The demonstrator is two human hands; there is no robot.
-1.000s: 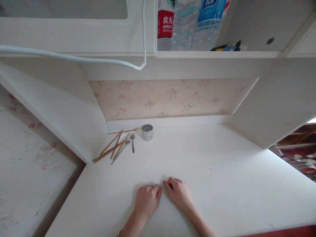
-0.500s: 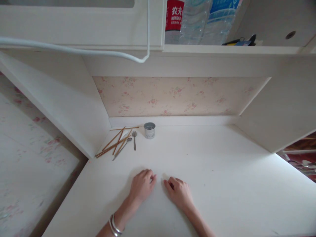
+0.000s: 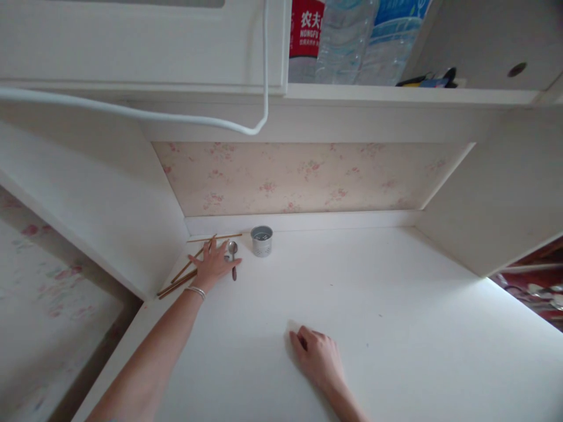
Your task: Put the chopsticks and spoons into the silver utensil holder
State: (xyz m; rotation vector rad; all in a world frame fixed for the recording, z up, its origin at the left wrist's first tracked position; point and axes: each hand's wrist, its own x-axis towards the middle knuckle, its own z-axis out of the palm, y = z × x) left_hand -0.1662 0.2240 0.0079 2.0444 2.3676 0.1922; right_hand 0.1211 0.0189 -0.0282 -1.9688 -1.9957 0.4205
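Note:
My left hand [image 3: 212, 265], with bracelets at the wrist, spreads its fingers over a loose pile of wooden chopsticks [image 3: 178, 285] at the back left of the white table [image 3: 369, 281]. It hides much of the pile. A metal spoon [image 3: 233, 248] lies beside the thumb, its handle pointing towards me; whether the thumb touches it I cannot tell. Just right of the spoon stands an upright grey metal holder [image 3: 262, 242] with small holes in its wall. My right hand [image 3: 319, 356] rests on the table near the front, fingers curled, and I see nothing in it.
Above the table hangs a white cabinet with a shelf [image 3: 396, 92] holding plastic bottles [image 3: 343, 44]. A white cable [image 3: 197, 120] loops down in front of it. Side panels [image 3: 488, 193] close off the table left and right.
My left hand has moved from the front middle of the table to the back left, opening over the chopsticks. My right hand stays curled in about the same place. The view has shifted slightly.

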